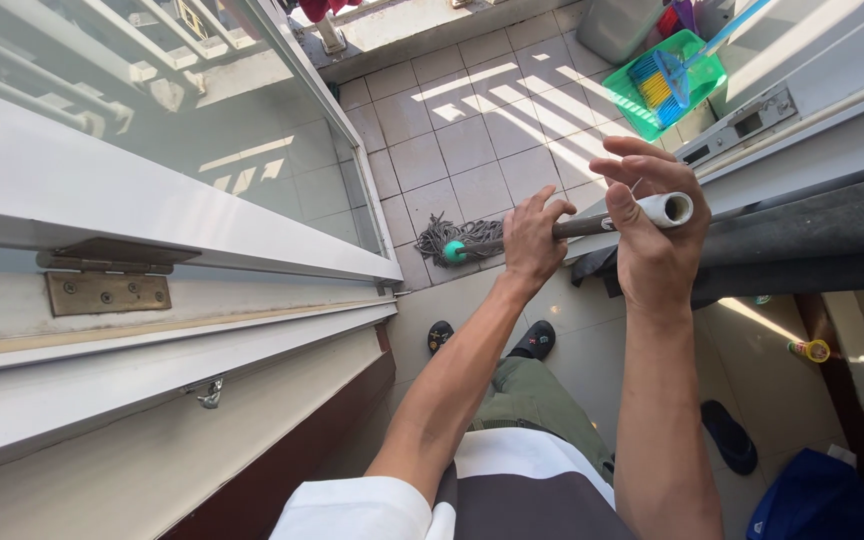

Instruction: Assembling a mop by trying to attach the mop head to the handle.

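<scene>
I hold a mop by its grey handle (580, 226). My right hand (652, 235) wraps the top end, just below the white cap (670, 209). My left hand (532, 240) grips the shaft lower down. The grey string mop head (442, 238) with its teal collar (454, 251) rests on the sunlit balcony tiles just past the door sill. My feet in dark sandals (534, 340) stand on the indoor floor below.
An open glass door with a white frame (182, 225) and a brass hinge (107, 292) fills the left. A green dustpan with a blue brush (664, 82) and a grey bin (617, 25) stand on the balcony. A dark slipper (729, 436), a blue bag (817, 500) and a sliding door frame (812, 120) are on the right.
</scene>
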